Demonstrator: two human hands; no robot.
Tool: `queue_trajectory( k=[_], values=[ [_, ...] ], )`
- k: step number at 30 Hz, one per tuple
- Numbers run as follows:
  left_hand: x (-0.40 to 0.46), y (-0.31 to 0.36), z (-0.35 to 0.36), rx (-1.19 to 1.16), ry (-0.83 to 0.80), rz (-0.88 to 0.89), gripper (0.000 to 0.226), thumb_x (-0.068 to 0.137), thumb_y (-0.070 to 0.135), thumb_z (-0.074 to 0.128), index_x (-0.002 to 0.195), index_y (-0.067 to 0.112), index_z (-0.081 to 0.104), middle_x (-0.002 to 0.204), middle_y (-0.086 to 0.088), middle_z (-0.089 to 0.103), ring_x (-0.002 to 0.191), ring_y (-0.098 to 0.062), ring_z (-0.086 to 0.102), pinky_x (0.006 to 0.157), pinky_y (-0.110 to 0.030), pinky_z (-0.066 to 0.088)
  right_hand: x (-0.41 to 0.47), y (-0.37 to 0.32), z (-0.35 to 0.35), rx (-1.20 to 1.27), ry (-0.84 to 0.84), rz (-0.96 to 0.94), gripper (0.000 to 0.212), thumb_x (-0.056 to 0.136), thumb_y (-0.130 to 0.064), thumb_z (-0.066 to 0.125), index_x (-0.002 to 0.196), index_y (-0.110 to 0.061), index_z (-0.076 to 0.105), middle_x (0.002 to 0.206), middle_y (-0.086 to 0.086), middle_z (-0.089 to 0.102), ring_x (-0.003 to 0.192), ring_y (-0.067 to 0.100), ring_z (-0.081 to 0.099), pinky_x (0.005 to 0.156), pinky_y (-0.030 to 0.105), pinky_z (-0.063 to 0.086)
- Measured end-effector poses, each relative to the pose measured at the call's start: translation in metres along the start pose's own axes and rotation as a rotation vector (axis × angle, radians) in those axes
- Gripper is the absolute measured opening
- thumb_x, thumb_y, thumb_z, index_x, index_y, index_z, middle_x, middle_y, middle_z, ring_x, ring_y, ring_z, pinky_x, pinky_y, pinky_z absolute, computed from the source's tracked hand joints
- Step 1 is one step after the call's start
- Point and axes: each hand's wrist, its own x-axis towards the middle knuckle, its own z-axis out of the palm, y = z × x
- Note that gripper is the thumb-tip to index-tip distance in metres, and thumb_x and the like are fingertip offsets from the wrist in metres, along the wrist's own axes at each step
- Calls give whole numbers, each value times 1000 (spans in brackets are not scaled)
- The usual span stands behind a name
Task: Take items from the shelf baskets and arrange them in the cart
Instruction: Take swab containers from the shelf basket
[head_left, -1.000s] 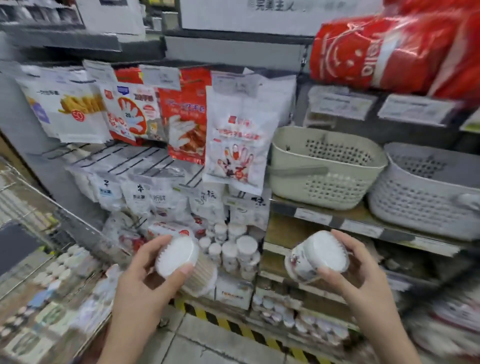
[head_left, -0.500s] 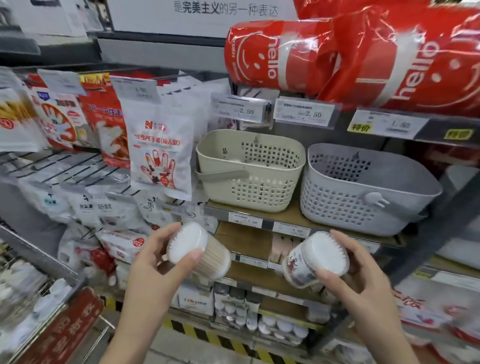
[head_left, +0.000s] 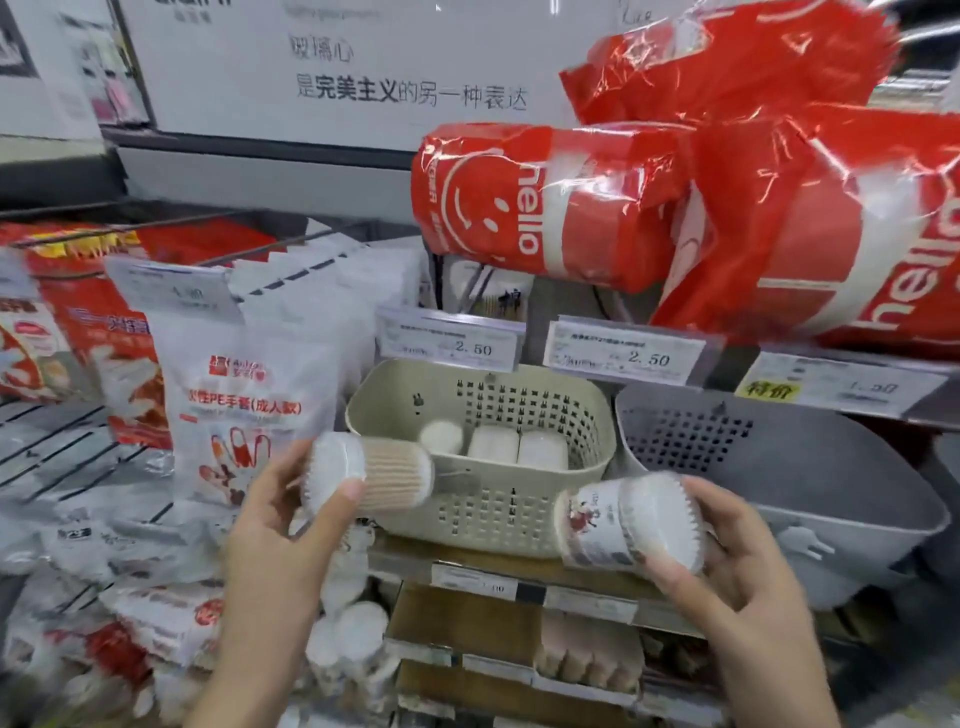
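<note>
1. We are holding a tub of cotton swabs in each hand, in front of the shelf (head_left: 519, 571); the cart is not showing anywhere in this view.
2. Our left hand (head_left: 280, 525) is grasping the left tub (head_left: 371, 480), thumb over the white lid and fingers curled behind it. The tub is lying on its side, its long axis running from 9 to 3 o'clock, lid towards 9.
3. Our right hand (head_left: 737, 566) is grasping the right tub (head_left: 628, 522), fingers wrapped round the frilled lid end. It is also lying sideways, its printed base pointing towards 9 o'clock and tipped slightly down.
4. The cream basket (head_left: 483, 514) is sitting between the two hands and just behind them, at 12 o'clock; the left tub is overlapping its left wall in the view. More white tubs (head_left: 519, 447) are waiting inside it along the back.
5. The grey basket (head_left: 779, 467) is standing at 2 o'clock from the right hand; we are seeing nothing inside it.
6. We are judging that both grips are full, so the coming move is carrying the pair away from the shelf to the cart. Neither hand is free for the tubs left in the basket, though the left is the nearer one.
</note>
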Motion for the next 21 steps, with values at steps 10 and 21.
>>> queue_trajectory(
  k=[10,21],
  values=[
    [78,-21,21,184,-115,141,47,72,28,77,109,45,52,107,31,59,96,13,57,71,-5,47,67,25,60,153,30,-18,67,45,-24,81,107,-28,57,104,-18,67,97,2,66,71,11,51],
    [114,-22,35,751,-194,337,50,71,44,72,114,23,58,99,11,51,100,-13,47,80,-35,42,154,29,115,-347,-297,123,40,78,-24,76,110,-43,62,103,-17,70,97,2,65,92,37,52]
  ],
)
